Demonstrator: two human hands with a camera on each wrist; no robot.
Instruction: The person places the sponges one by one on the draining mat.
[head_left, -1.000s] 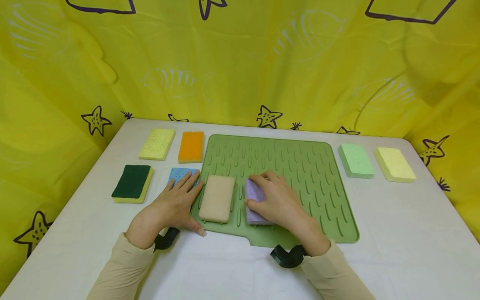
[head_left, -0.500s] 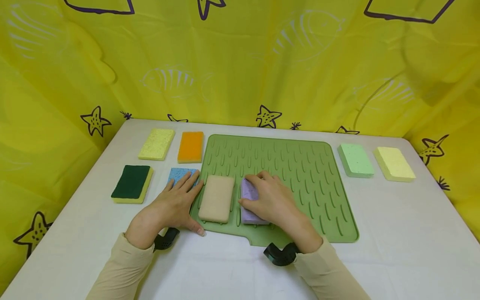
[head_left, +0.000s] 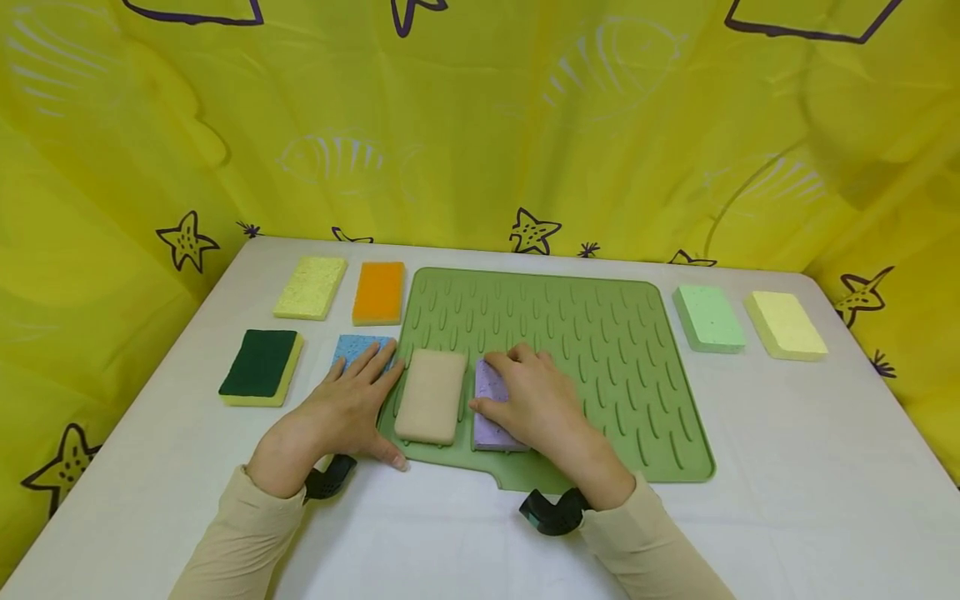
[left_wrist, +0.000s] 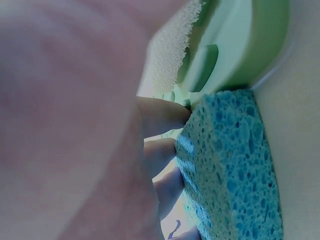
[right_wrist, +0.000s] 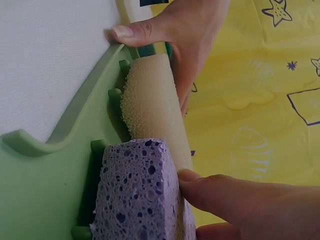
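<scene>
at the far left of the white-covered table [head_left: 787,467], a rectangular dark green and yellow scouring sponge [head_left: 260,367] is lying in front of a rectangular pale yellow porous sponge [head_left: 311,287]. the left hand [head_left: 337,417] is resting on a rectangular blue porous sponge [left_wrist: 250,175], its fingers released, straight and spread, its thumb lying at the near edge of a broad green ridged mat [head_left: 600,333]. behind it, a rectangular orange sponge [head_left: 378,292] is sitting just beside the mat. on the mat, a rounded beige foam sponge [head_left: 431,396] is lying at the left, and a rectangular purple porous sponge [head_left: 491,429] is lying just to its right; the right hand [head_left: 536,400] is grasping the purple one from above with thumb and fingers. farther right, a mint-green rectangular sponge [head_left: 709,318] and a cream-yellow rectangular sponge [head_left: 786,325] are lying on the table.
</scene>
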